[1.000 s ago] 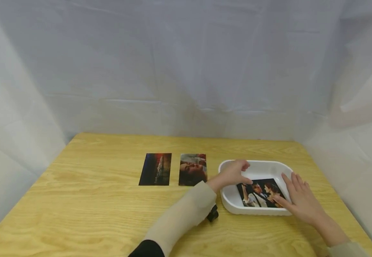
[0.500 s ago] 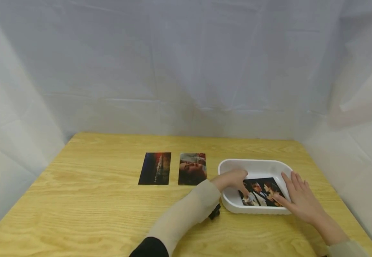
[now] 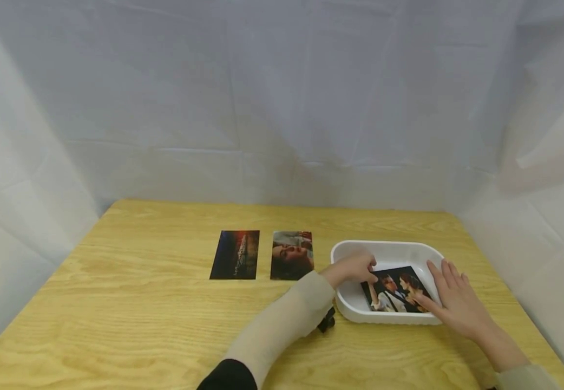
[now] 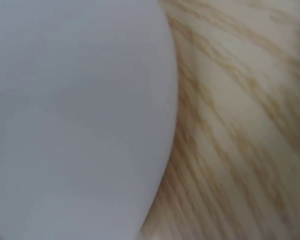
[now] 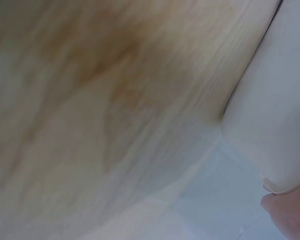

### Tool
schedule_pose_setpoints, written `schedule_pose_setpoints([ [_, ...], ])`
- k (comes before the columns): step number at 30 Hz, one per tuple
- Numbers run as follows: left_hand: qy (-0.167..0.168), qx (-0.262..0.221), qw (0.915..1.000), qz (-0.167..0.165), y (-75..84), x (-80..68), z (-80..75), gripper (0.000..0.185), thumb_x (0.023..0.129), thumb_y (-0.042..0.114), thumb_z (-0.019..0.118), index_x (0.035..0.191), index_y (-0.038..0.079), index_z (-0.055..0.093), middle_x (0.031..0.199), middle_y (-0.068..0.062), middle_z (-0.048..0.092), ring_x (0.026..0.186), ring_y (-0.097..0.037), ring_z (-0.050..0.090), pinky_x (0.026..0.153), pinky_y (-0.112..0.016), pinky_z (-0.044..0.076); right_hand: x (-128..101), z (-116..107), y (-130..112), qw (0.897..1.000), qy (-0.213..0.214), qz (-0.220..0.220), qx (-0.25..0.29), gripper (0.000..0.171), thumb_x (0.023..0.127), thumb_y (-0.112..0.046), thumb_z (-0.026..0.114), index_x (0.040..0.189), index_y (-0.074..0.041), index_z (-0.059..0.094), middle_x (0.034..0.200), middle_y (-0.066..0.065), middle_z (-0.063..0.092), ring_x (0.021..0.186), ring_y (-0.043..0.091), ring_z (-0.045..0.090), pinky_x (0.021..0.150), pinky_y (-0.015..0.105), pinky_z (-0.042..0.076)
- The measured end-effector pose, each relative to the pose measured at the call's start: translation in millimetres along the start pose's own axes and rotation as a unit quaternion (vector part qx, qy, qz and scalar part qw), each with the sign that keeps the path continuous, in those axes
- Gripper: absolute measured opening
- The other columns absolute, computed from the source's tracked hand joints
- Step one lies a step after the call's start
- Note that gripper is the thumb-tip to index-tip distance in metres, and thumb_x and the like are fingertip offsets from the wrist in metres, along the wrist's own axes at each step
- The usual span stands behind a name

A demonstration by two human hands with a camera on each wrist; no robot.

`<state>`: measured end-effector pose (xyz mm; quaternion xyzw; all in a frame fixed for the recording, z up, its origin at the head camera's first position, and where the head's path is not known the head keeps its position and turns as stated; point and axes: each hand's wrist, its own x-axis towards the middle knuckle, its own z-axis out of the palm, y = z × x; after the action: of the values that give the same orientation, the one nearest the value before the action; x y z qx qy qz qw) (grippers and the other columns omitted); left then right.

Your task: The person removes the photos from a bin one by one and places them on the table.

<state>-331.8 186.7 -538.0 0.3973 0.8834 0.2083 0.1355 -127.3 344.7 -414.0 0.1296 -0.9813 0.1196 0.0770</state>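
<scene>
On the tabletop [image 3: 141,303], two photos lie side by side, the ship photo [image 3: 235,254] left of the face photo [image 3: 292,254]. Right of them sits the tray [image 3: 389,249], with the couple photo [image 3: 396,290] lying in it, tilted.

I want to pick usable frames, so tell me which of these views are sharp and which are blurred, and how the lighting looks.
Head view: sharp, with soft even light and only faint shadows; the photo in the white tray reads clearly under both hands. Left wrist view: blurred, only the tray's wall and wood grain. Right wrist view: blurred and dim, with table and tray edge smeared.
</scene>
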Motion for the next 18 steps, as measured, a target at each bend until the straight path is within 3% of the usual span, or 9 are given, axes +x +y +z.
schedule_pose_setpoints([
  [6, 0.021, -0.071, 0.9954, -0.06, 77.6, -87.8, -83.0, 0.039, 0.076, 0.032, 0.069, 0.104, 0.005, 0.063, 0.091, -0.001, 0.063, 0.079, -0.007, 0.056, 0.067, -0.017, 0.043, -0.9, 0.1, -0.6, 1.0, 0.006, -0.003, 0.0, 0.076, 0.088, -0.039, 0.048, 0.139, 0.004, 0.01, 0.134, 0.04, 0.009, 0.127, 0.045, -0.001, 0.098, 0.057, -0.002],
  [9, 0.039, -0.083, 0.9937, -0.065, 105.1, -120.7, -110.1, 0.029, 0.077, 0.022, 0.069, 0.096, 0.0, 0.064, 0.084, -0.004, 0.062, 0.071, -0.008, 0.053, 0.056, -0.011, 0.036, -1.4, -0.3, -0.5, 1.0, 0.001, -0.001, 0.004, 0.077, 0.089, -0.039, 0.048, 0.139, 0.003, 0.009, 0.134, 0.039, 0.007, 0.127, 0.044, -0.002, 0.097, 0.057, -0.003],
  [12, 0.059, -0.065, 0.9937, -0.07, 108.4, -122.8, -109.4, 0.02, 0.076, 0.019, 0.07, 0.087, 0.003, 0.064, 0.076, -0.001, 0.058, 0.067, -0.008, 0.049, 0.054, -0.012, 0.034, -1.7, 0.0, -0.3, 1.0, 0.002, -0.003, 0.004, 0.077, 0.088, -0.039, 0.048, 0.14, 0.002, 0.009, 0.134, 0.039, 0.008, 0.127, 0.044, -0.002, 0.098, 0.057, -0.003],
  [15, 0.066, -0.057, 0.994, -0.066, 98.4, -110.8, -100.4, 0.017, 0.075, 0.02, 0.072, 0.081, 0.006, 0.063, 0.07, 0.003, 0.054, 0.063, -0.006, 0.046, 0.055, -0.016, 0.037, -1.7, 0.6, -0.2, 1.0, 0.005, -0.004, 0.004, 0.077, 0.088, -0.039, 0.049, 0.14, 0.002, 0.008, 0.135, 0.039, 0.008, 0.127, 0.043, -0.003, 0.098, 0.056, -0.004],
  [18, 0.065, -0.064, 0.994, -0.062, 91.3, -104.3, -97.1, 0.021, 0.075, 0.021, 0.071, 0.086, 0.006, 0.064, 0.072, 0.002, 0.055, 0.065, -0.007, 0.049, 0.058, -0.016, 0.039, -1.2, 0.1, -0.6, 1.0, 0.002, -0.003, 0.004, 0.077, 0.088, -0.04, 0.049, 0.14, 0.002, 0.008, 0.135, 0.039, 0.007, 0.127, 0.043, -0.002, 0.098, 0.055, -0.004],
])
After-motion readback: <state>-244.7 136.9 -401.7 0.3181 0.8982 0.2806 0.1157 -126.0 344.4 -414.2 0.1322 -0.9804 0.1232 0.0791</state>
